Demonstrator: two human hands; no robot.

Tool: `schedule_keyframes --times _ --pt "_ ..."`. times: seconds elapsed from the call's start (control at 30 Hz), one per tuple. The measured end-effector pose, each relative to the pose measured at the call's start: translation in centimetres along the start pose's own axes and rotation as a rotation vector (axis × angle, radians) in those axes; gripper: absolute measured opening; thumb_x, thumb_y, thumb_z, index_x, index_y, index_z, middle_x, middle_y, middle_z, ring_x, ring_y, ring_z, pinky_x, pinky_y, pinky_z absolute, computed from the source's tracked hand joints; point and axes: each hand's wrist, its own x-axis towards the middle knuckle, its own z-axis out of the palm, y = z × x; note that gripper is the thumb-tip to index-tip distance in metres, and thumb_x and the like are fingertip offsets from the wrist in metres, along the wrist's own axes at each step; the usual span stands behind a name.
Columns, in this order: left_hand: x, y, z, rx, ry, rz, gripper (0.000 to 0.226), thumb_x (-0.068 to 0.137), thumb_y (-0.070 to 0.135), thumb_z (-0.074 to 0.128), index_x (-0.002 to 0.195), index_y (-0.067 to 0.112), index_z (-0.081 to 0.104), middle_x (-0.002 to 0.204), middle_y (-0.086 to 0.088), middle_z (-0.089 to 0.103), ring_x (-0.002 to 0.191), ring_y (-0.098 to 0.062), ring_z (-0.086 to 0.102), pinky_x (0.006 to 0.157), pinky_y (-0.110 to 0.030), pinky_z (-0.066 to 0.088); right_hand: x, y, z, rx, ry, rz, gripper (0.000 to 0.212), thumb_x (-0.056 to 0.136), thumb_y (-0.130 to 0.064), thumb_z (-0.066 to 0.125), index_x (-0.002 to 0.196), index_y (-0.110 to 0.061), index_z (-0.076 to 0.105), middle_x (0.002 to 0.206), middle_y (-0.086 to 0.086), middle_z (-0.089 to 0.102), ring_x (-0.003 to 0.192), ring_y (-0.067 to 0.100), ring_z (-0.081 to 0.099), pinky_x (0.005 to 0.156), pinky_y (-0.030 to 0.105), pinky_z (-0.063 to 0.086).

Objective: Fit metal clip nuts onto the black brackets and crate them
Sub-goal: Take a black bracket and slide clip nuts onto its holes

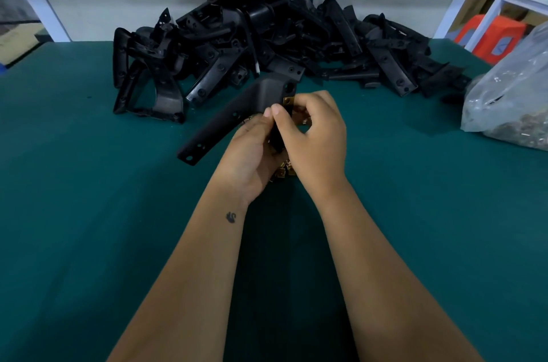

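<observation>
A long black bracket (234, 114) is held above the green table, its far end bent and its near end pointing down-left. My left hand (252, 154) grips the bracket from below. My right hand (317, 136) curls its fingers round the bracket's upper edge, where a brass-coloured clip nut (288, 101) sits on the plastic. Several more loose clip nuts (283, 171) lie on the table under my hands, partly hidden by them.
A big heap of black brackets (267, 38) fills the back of the green table (89, 213). A clear plastic bag of metal clips (516, 106) lies at the right edge. Red stools (489, 35) stand beyond the table at right.
</observation>
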Motion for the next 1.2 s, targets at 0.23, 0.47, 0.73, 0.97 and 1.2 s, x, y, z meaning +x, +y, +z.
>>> schedule_keyframes --times 0.23,0.47,0.73,0.97,1.2 --pt "0.8 1.4 -1.6 -0.258 0.203 0.081 0.030 0.107 0.027 0.038 0.115 0.007 0.058 0.085 -0.005 0.071 0.068 -0.011 0.064 0.069 -0.027 0.058 0.6 1.9 -1.2 -0.084 -0.050 0.178 0.029 0.094 -0.009 0.047 0.116 -0.018 0.065 0.105 -0.011 0.057 0.101 0.010 0.055 0.097 0.038 0.046" --pt "0.8 1.5 -2.0 -0.340 0.303 0.102 0.020 0.104 0.012 0.042 0.101 0.003 0.059 0.091 -0.008 0.063 0.085 -0.018 0.064 0.083 -0.029 0.058 0.6 3.0 -1.3 -0.347 -0.277 0.178 0.021 0.087 -0.015 0.049 0.089 -0.027 0.067 0.096 -0.011 0.055 0.105 0.015 0.046 0.091 0.026 0.027" --pt "1.0 1.4 -2.1 -0.340 0.334 0.130 0.018 0.102 0.006 0.042 0.096 0.001 0.057 0.088 -0.011 0.063 0.078 -0.019 0.063 0.077 -0.028 0.058 -0.2 2.7 0.5 -0.565 -0.438 -0.095 0.027 0.091 -0.030 0.060 0.114 -0.024 0.071 0.109 -0.001 0.063 0.115 0.024 0.045 0.095 0.035 0.026" --pt "1.4 0.9 -2.4 -0.214 0.301 0.147 0.026 0.102 0.004 0.046 0.078 0.004 0.055 0.081 -0.008 0.062 0.078 -0.016 0.067 0.080 -0.030 0.059 -0.3 2.1 0.6 -0.259 -0.341 0.005 0.007 0.091 -0.016 0.061 0.093 -0.017 0.068 0.092 -0.007 0.066 0.096 0.017 0.056 0.087 0.034 0.042" --pt "1.0 0.7 -2.0 -0.055 0.239 0.157 0.027 0.099 0.004 0.054 0.072 0.008 0.055 0.077 -0.004 0.071 0.078 -0.016 0.068 0.082 -0.031 0.059 0.3 1.2 0.4 0.313 -0.170 0.306 0.015 0.092 -0.009 0.062 0.092 -0.020 0.071 0.084 -0.012 0.070 0.081 -0.002 0.064 0.076 0.013 0.049"
